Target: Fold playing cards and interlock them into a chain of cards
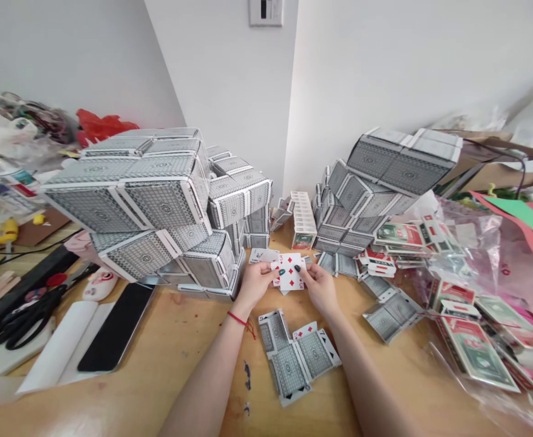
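My left hand (256, 283) and my right hand (319, 285) meet over the middle of the wooden table (179, 364), both pinching a playing card (290, 271) with red diamond pips facing up. More cards seem tucked behind it. Just below my wrists lies a flat piece of folded, interlocked cards (296, 357), grey patterned backs up. A red string circles my left wrist.
Large blocks built from folded cards stand at the left (157, 200) and at the right (376, 182). A dark phone (114, 328), white paper and black scissors (25, 318) lie at the left. Card boxes in clear plastic bags (471, 315) crowd the right.
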Demonstrator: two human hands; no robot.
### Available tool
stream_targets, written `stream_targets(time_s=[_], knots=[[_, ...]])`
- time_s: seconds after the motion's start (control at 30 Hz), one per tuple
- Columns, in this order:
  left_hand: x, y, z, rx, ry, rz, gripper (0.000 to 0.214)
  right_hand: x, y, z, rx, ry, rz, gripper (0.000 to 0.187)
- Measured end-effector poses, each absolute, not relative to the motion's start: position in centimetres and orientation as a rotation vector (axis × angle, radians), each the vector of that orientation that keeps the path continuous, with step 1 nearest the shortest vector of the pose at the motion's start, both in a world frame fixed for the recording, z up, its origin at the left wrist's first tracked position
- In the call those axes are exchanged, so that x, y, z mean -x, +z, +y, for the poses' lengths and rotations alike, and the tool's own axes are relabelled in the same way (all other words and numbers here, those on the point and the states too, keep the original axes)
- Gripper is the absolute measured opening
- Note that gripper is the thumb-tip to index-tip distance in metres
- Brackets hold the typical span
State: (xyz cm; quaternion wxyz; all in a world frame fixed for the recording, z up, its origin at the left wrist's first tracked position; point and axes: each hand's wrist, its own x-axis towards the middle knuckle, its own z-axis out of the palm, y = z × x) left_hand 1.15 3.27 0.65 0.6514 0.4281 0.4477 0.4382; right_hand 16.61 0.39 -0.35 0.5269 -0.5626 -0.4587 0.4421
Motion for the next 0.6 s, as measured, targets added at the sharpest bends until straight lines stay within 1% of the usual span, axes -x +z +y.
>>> stream_targets(time_s=[0.23,0.6], knots=[[-1.07,0.77,3.28,-0.971,0.978,0.991,0.022,-16.47,-0.09,0.33,1.324,1.103,-1.067,0.034],[-0.93,1.17,3.08,-0.960,0.937,0.949,0.019,-16.57,-0.27,0.35,1.330,1.108,-1.080,0.032]])
